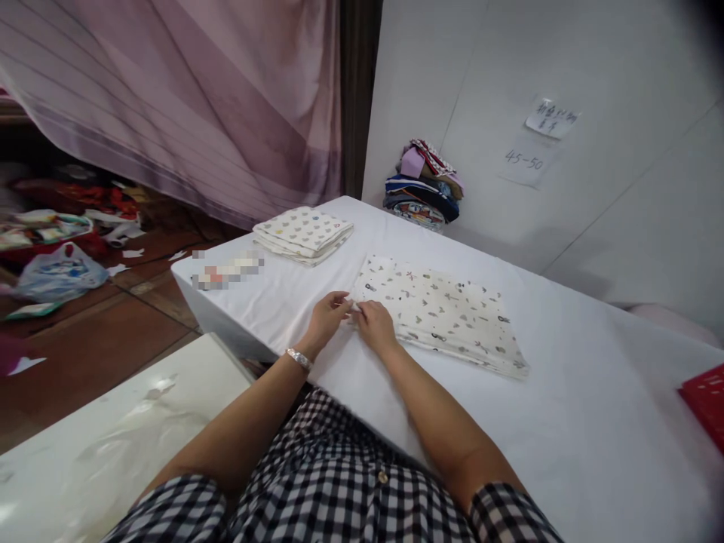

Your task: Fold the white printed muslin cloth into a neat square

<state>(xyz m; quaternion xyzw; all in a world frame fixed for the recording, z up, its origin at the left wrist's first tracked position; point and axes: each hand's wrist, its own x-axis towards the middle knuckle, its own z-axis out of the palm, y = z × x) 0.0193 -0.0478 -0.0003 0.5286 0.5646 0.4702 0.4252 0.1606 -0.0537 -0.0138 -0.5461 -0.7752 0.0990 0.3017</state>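
A folded white cloth with small printed figures (446, 313) lies flat on the white table (566, 422). My left hand (328, 317) and my right hand (374, 324) meet at the cloth's near left corner, fingers pinched on its edge. A silver watch sits on my left wrist. Farther back on the table rests a stack of folded printed cloths (302, 234), apart from both hands.
A pile of coloured fabrics (424, 185) leans against the white wall at the table's far edge. A red crate corner (707, 400) shows at the right. A white surface (102, 445) stands at the near left. Bags and clutter (56, 264) lie on the brown floor under a pink curtain.
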